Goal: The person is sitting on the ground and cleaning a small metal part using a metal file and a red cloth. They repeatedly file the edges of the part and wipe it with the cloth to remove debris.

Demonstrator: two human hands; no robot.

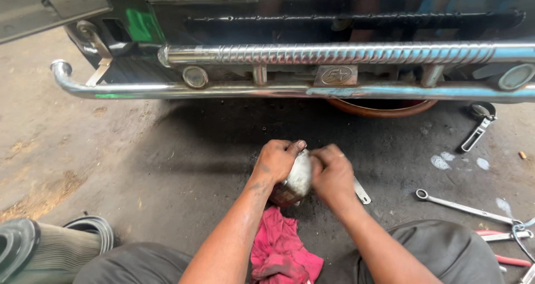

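Observation:
Both of my hands grip a small, grimy metal cylinder (296,179), shaped like a filter canister, just above the oily floor. My left hand (276,160) wraps its left side with the thumb up over the top. My right hand (332,174) closes on its right side. Right below the cylinder, between my knees, a crumpled pink rag (281,246) lies on the floor. A flat metal tool (361,192) pokes out from under my right hand.
A vehicle's chrome bumper bars (312,89) span the top, with a brown drain pan (383,107) underneath. A ring spanner (461,206), a strap tool (479,129) and red-handled tools (510,245) lie at the right. A ribbed filter element (50,248) sits at the lower left.

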